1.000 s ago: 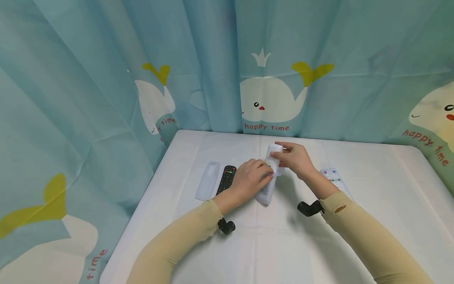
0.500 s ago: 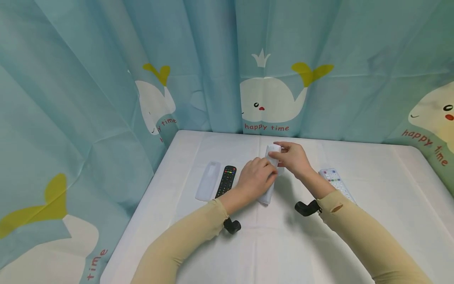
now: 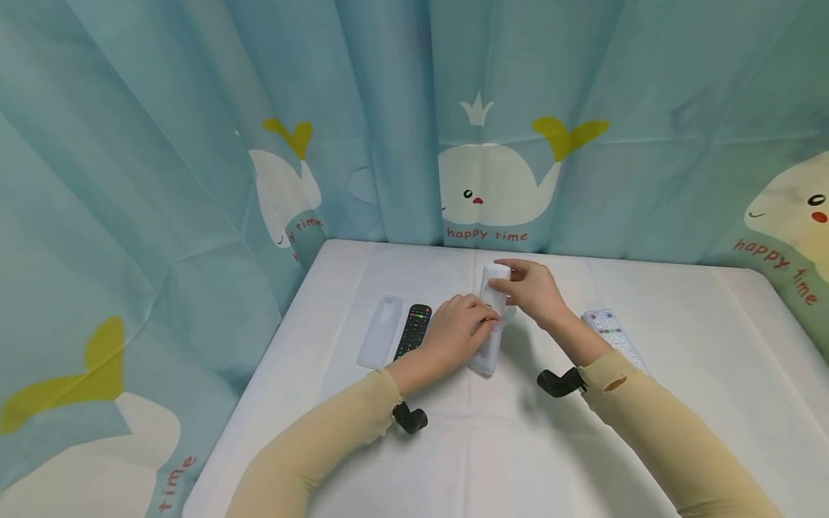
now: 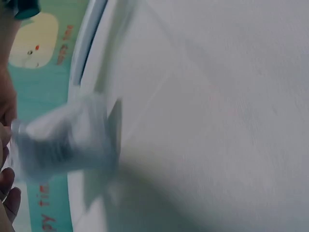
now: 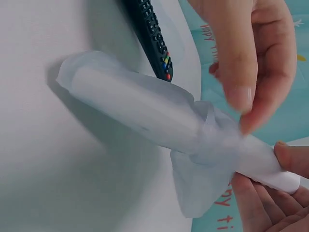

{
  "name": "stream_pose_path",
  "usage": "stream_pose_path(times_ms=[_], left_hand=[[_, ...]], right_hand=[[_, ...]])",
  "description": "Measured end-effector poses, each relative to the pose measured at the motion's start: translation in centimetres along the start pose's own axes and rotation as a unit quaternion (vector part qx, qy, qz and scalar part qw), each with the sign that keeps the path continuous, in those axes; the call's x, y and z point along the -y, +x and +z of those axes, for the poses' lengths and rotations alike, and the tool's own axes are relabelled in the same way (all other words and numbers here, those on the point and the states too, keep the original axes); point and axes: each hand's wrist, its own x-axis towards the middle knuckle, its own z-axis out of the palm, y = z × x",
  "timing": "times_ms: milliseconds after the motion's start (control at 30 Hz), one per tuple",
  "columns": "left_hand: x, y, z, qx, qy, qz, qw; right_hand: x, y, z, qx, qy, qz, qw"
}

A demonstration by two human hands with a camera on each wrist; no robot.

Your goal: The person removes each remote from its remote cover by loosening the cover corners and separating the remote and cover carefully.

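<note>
A white remote control (image 5: 263,159) sticks out of a soft translucent cover (image 5: 130,106), which encloses its lower part and bunches into a loose flap. My right hand (image 3: 532,291) grips the bare far end, thumb on one side and fingers on the other. Lower down, my left hand (image 3: 460,327) has its fingers curled over the cover. In the right wrist view the left thumb and index fingertip are right at the cover's bunched edge. The left wrist view shows the cover (image 4: 72,140) blurred, with a few fingertips at the frame's left edge.
A black remote (image 3: 413,331) lies left of my left hand, with another translucent cover (image 3: 380,331) beside it. On the right, partly behind my right forearm, is a white remote (image 3: 612,331). The white table (image 3: 505,446) ends at a whale-print curtain (image 3: 388,144).
My left hand moves a little right along the cover, then back left. My right hand and the remote's upper end drift slightly left. The other remotes stay in place.
</note>
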Motion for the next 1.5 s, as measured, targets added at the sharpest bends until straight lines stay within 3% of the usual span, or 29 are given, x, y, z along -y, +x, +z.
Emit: stream_pose_path(times_ms=[100,200,333,533,667,833,1100,1300,1500], left_hand=[[1.1,-0.2,-0.5,-0.004,-0.024,-0.041,0.9989],[2.0,-0.4,-0.8,0.004,-0.015,-0.069,0.9975],[2.7,-0.4,-0.9,0.028,0.009,-0.077,0.9966],[2.7,-0.2,-0.7,0.029,0.033,-0.049,0.9978],[2.6,-0.2,-0.6,0.003,0.075,-0.002,0.9972],[2.6,-0.2,-0.3,-0.035,0.119,0.053,0.9909],[2.8,0.0,0.1,-0.060,0.098,0.036,0.9927],[2.9,0.1,0.1,-0.046,0.094,0.041,0.9937],[2.7,-0.1,0.0,-0.030,0.089,0.066,0.9934]], right_hand=[[-0.3,-0.1,-0.1,0.006,0.016,0.010,1.000],[-0.6,-0.2,-0.4,0.011,0.032,0.021,0.999],[-0.7,-0.5,-0.5,0.015,0.039,0.023,0.999],[-0.9,-0.7,-0.5,0.032,0.056,0.009,0.998],[-1.3,-0.9,-0.6,0.033,0.067,0.001,0.997],[-1.5,-1.0,-0.7,0.032,0.082,-0.001,0.996],[-1.5,-1.3,-0.4,0.047,0.086,-0.013,0.995],[-1.6,-1.4,-0.2,0.028,0.061,-0.018,0.998],[-1.1,-1.0,-0.7,-0.003,0.096,0.016,0.995]])
